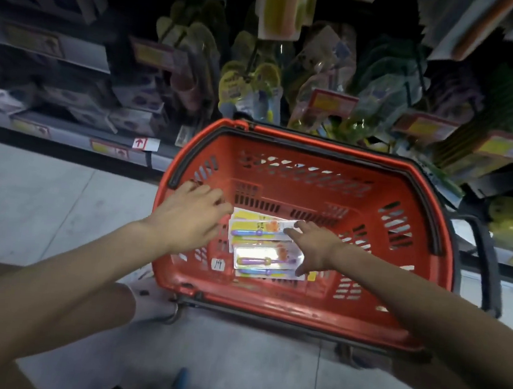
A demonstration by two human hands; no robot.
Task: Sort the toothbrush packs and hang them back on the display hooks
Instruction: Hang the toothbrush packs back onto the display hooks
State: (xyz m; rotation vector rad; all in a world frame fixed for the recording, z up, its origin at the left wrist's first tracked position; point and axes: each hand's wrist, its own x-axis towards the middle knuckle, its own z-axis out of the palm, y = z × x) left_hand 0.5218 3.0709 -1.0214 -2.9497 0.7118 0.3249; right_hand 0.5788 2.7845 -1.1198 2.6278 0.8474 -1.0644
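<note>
toothbrush packs (258, 230) lay stacked on the floor of the red basket (269, 308). left grip (190, 216): fingers spread, empty, above the basket's left side. right grip (313, 246): fingers straight, touching the packs, nothing held. i judged sorting and hanging still outstanding.

I see a dim scene: dark, motion-blurred shelves (74, 51), glare on one toothbrush pack (266, 256), edges bowed by the wide lens.
</note>
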